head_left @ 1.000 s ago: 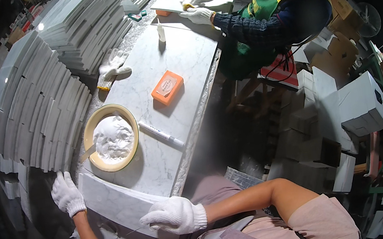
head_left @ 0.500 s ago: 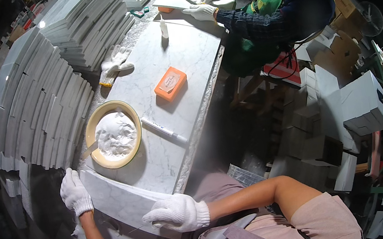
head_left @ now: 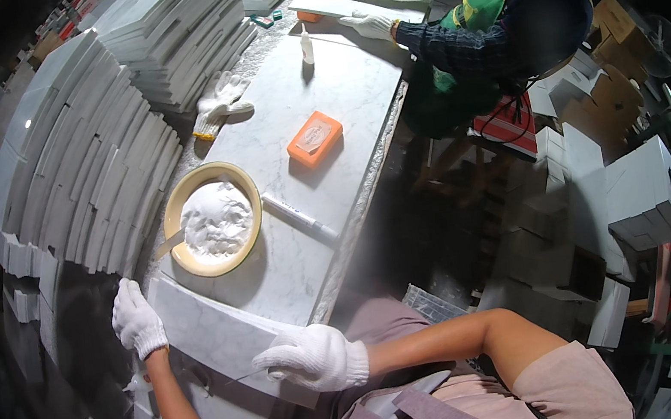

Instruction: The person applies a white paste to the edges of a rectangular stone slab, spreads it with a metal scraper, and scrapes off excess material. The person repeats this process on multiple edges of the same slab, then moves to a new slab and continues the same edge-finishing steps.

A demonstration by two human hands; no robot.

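A long grey-white marble tile [head_left: 214, 325] lies slantwise in front of me. My left hand [head_left: 138, 319], in a white knit glove, is closed at the tile's far left end, fingers around its edge. My right hand [head_left: 316, 358], gloved alike, is over the tile's near right end, curled around a thin tool [head_left: 244, 378]. Only a narrow length of that tool sticks out to the left; its kind is hidden. Just beyond the tile stands a cream bowl [head_left: 172, 210] of white paste [head_left: 217, 218], with a flat spatula [head_left: 170, 244] leaning on its left rim.
A white marker [head_left: 299, 216], an orange block [head_left: 315, 139], a small bottle [head_left: 306, 47] and an empty glove [head_left: 222, 103] lie along the marble worktop [head_left: 275, 272]. Tall tile stacks [head_left: 77, 161] line the left. Across the far end a gloved co-worker [head_left: 461, 34] handles another tile [head_left: 353, 9].
The view has shifted slightly, so the worktop sits further right. My hands keep their places at the tile. One of the co-worker's hands has lifted off their tile toward the far side.
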